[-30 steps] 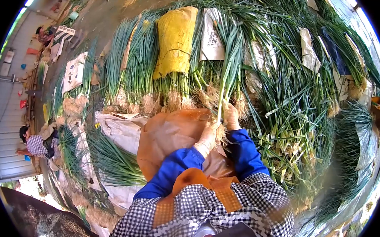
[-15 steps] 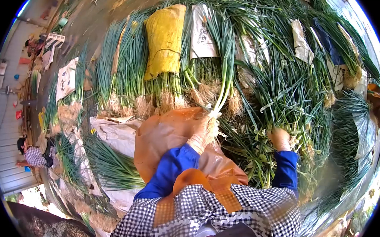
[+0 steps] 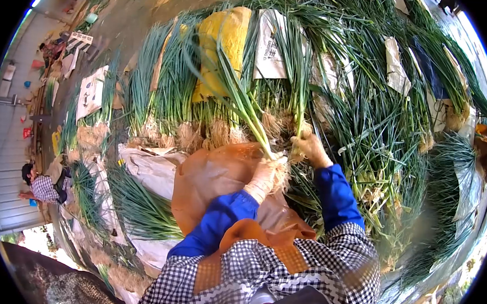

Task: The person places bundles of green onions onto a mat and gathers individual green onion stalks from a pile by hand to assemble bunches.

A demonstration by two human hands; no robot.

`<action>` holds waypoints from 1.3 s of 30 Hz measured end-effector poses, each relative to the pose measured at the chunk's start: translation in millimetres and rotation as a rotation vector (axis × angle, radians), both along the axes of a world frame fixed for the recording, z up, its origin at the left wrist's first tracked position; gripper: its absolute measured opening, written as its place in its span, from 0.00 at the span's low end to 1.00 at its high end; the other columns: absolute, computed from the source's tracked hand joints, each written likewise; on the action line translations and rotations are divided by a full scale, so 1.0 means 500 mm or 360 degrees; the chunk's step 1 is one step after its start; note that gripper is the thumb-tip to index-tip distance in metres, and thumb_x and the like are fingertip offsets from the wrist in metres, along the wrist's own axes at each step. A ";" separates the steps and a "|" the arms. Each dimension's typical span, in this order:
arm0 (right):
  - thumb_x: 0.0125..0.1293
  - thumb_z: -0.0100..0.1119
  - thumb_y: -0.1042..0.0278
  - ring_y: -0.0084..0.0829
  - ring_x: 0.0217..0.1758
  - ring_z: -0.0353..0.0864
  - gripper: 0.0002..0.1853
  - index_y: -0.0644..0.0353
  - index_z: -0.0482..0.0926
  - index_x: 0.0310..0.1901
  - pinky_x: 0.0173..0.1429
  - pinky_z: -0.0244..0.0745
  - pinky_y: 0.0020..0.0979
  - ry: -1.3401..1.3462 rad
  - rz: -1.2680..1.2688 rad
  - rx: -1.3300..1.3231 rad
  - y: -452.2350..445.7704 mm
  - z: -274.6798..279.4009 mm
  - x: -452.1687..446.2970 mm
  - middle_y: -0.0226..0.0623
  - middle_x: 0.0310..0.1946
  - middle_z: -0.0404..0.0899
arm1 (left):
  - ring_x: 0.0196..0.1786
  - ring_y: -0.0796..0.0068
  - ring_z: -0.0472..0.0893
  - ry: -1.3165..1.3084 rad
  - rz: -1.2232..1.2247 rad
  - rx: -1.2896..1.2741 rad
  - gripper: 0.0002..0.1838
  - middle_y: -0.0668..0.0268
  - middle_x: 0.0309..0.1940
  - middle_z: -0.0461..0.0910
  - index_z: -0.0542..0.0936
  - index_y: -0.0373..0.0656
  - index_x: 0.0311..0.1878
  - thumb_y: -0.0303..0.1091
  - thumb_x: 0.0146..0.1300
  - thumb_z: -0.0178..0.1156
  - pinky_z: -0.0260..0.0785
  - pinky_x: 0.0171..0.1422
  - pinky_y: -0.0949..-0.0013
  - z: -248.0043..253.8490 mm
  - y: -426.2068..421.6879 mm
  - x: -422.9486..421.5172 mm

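Observation:
My left hand [image 3: 264,178] is closed around the root end of a few green onions [image 3: 245,111], whose leaves slant up to the left across the yellow sack [image 3: 227,46]. Pale roots hang out beside the fingers. To its right my right hand [image 3: 311,147] has its fingers closed at the rooted base of other green onions [image 3: 301,100], standing out from the row. Below my left hand an orange-brown apron [image 3: 215,172] is spread over my lap. A white printed sack [image 3: 271,49] lies on the bunches behind.
Loose leaves and trimmings [image 3: 371,181] are heaped at the right. More green onions [image 3: 144,202] lie on a pale sack [image 3: 151,169] at the left. A person in a checked top [image 3: 46,187] sits at the far left, near a wall [image 3: 5,178].
My right hand has moved from the trimmings at the right to the row's root ends. The onions in my left hand have swung over to the left.

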State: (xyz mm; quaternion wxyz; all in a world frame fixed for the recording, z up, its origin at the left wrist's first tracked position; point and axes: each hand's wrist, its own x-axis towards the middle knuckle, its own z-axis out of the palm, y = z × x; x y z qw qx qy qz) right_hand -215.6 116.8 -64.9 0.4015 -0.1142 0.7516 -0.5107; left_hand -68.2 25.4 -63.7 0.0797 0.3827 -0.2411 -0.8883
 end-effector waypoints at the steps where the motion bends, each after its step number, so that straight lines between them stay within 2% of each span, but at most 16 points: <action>1: 0.61 0.59 0.63 0.21 0.19 0.72 0.11 0.62 0.75 0.28 0.24 0.67 0.22 -0.0057 0.0010 -0.0361 0.012 -0.030 0.028 0.28 0.18 0.74 | 0.25 0.80 0.73 -0.0074 -0.0151 0.0002 0.09 0.72 0.24 0.72 0.74 0.44 0.32 0.19 0.51 0.61 0.67 0.27 0.79 -0.016 0.021 0.005; 8: 0.63 0.54 0.54 0.21 0.18 0.69 0.17 0.59 0.79 0.28 0.25 0.66 0.26 0.0642 -0.0058 0.0266 -0.021 0.000 0.114 0.25 0.14 0.73 | 0.21 0.71 0.75 -0.0187 -0.0108 0.0207 0.02 0.65 0.20 0.75 0.74 0.40 0.30 0.26 0.56 0.56 0.71 0.26 0.72 0.000 0.054 0.009; 11: 0.64 0.53 0.59 0.18 0.23 0.68 0.15 0.62 0.79 0.28 0.28 0.64 0.24 0.0314 -0.0184 -0.0115 0.059 0.064 0.139 0.27 0.20 0.74 | 0.17 0.69 0.73 -0.0159 0.0378 -0.0084 0.01 0.65 0.19 0.74 0.74 0.39 0.30 0.25 0.55 0.54 0.69 0.21 0.70 -0.027 0.055 0.004; 14: 0.64 0.53 0.58 0.15 0.21 0.63 0.17 0.61 0.75 0.23 0.26 0.60 0.20 0.0029 -0.0442 -0.0091 0.224 0.127 0.094 0.19 0.17 0.67 | 0.14 0.71 0.71 -0.0096 0.0035 0.0121 0.03 0.65 0.17 0.73 0.75 0.38 0.33 0.26 0.55 0.55 0.66 0.17 0.71 -0.063 0.008 0.030; 16: 0.62 0.54 0.51 0.35 0.22 0.77 0.17 0.58 0.79 0.28 0.30 0.70 0.35 0.0975 0.0285 0.1122 0.326 0.070 0.033 0.36 0.21 0.79 | 0.12 0.73 0.69 -0.0107 0.0078 -0.0029 0.05 0.66 0.16 0.72 0.75 0.38 0.33 0.28 0.55 0.58 0.64 0.15 0.72 -0.034 0.011 0.019; 18: 0.61 0.54 0.50 0.45 0.26 0.77 0.17 0.56 0.78 0.29 0.32 0.72 0.36 0.1078 0.0601 0.1614 0.310 0.030 0.016 0.42 0.26 0.80 | 0.13 0.73 0.70 -0.0233 -0.0033 0.0094 0.04 0.67 0.16 0.72 0.75 0.40 0.31 0.30 0.55 0.59 0.64 0.15 0.72 0.028 0.019 0.017; 20: 0.63 0.49 0.45 0.36 0.24 0.76 0.20 0.55 0.78 0.32 0.30 0.71 0.34 0.1005 0.0197 0.0945 0.183 0.015 0.013 0.33 0.24 0.79 | 0.14 0.72 0.71 -0.0312 -0.0043 -0.0207 0.06 0.68 0.16 0.72 0.75 0.41 0.31 0.33 0.57 0.59 0.65 0.16 0.71 -0.009 0.023 0.014; 23: 0.66 0.34 0.36 0.26 0.38 0.73 0.35 0.63 0.74 0.51 0.52 0.63 0.26 -0.0770 0.0136 -0.0507 0.010 -0.057 0.014 0.30 0.30 0.75 | 0.20 0.75 0.73 -0.0082 -0.0027 0.0328 0.08 0.71 0.19 0.72 0.77 0.41 0.34 0.35 0.57 0.58 0.68 0.21 0.72 0.048 0.015 0.017; 25: 0.68 0.42 0.48 0.20 0.30 0.68 0.23 0.62 0.72 0.50 0.40 0.67 0.23 -0.1110 -0.0213 -0.0776 -0.092 -0.076 0.045 0.28 0.26 0.72 | 0.23 0.74 0.74 0.0019 -0.0001 0.0385 0.08 0.67 0.21 0.74 0.76 0.39 0.34 0.34 0.57 0.57 0.69 0.25 0.74 0.009 0.007 0.025; 26: 0.67 0.46 0.51 0.20 0.29 0.67 0.20 0.61 0.73 0.47 0.38 0.67 0.24 -0.1049 -0.0332 -0.0776 -0.110 -0.056 0.062 0.28 0.26 0.71 | 0.23 0.73 0.74 -0.0034 -0.0010 0.0361 0.09 0.66 0.21 0.74 0.76 0.39 0.35 0.35 0.58 0.56 0.69 0.26 0.74 0.020 0.006 0.027; 28: 0.66 0.51 0.56 0.21 0.27 0.69 0.15 0.61 0.75 0.40 0.33 0.69 0.26 0.0676 0.0162 -0.0768 -0.120 -0.093 0.068 0.28 0.27 0.75 | 0.25 0.72 0.76 -0.0002 0.0028 0.0450 0.09 0.63 0.25 0.77 0.76 0.37 0.38 0.32 0.57 0.57 0.71 0.29 0.73 0.076 -0.004 0.033; 29: 0.66 0.51 0.58 0.28 0.25 0.75 0.13 0.61 0.77 0.35 0.30 0.70 0.30 -0.0102 -0.0011 -0.0425 -0.125 -0.084 0.062 0.35 0.26 0.78 | 0.26 0.71 0.77 -0.0104 -0.0021 0.0223 0.08 0.63 0.26 0.77 0.76 0.37 0.37 0.31 0.57 0.57 0.72 0.30 0.72 0.024 -0.009 0.035; 30: 0.65 0.51 0.55 0.37 0.23 0.78 0.15 0.57 0.79 0.31 0.28 0.71 0.32 0.0867 0.0024 -0.0028 -0.108 -0.076 0.077 0.40 0.20 0.77 | 0.27 0.71 0.78 -0.0213 -0.0076 0.0001 0.08 0.63 0.26 0.78 0.76 0.36 0.37 0.30 0.57 0.57 0.73 0.31 0.71 -0.029 -0.010 0.039; 34: 0.64 0.50 0.47 0.33 0.16 0.75 0.21 0.52 0.80 0.23 0.21 0.69 0.34 0.1408 0.0271 0.0636 -0.091 -0.085 0.106 0.35 0.15 0.77 | 0.28 0.69 0.79 -0.0225 -0.0061 -0.0024 0.06 0.62 0.26 0.78 0.75 0.36 0.34 0.29 0.57 0.55 0.74 0.32 0.69 -0.073 0.005 0.035; 37: 0.66 0.50 0.55 0.16 0.13 0.58 0.22 0.56 0.72 0.16 0.17 0.54 0.21 0.0216 -0.0335 -0.0405 -0.012 0.025 0.143 0.20 0.10 0.64 | 0.24 0.68 0.77 -0.0202 0.0032 0.0187 0.05 0.61 0.25 0.77 0.75 0.36 0.33 0.29 0.56 0.55 0.74 0.31 0.70 -0.062 -0.004 0.032; 39: 0.65 0.51 0.54 0.15 0.15 0.60 0.20 0.58 0.76 0.20 0.19 0.55 0.20 0.0108 -0.0375 -0.0148 0.042 0.055 0.101 0.23 0.14 0.70 | 0.21 0.69 0.76 -0.0248 -0.0029 0.0089 0.07 0.63 0.22 0.76 0.75 0.38 0.35 0.30 0.55 0.56 0.73 0.28 0.71 -0.049 -0.004 0.030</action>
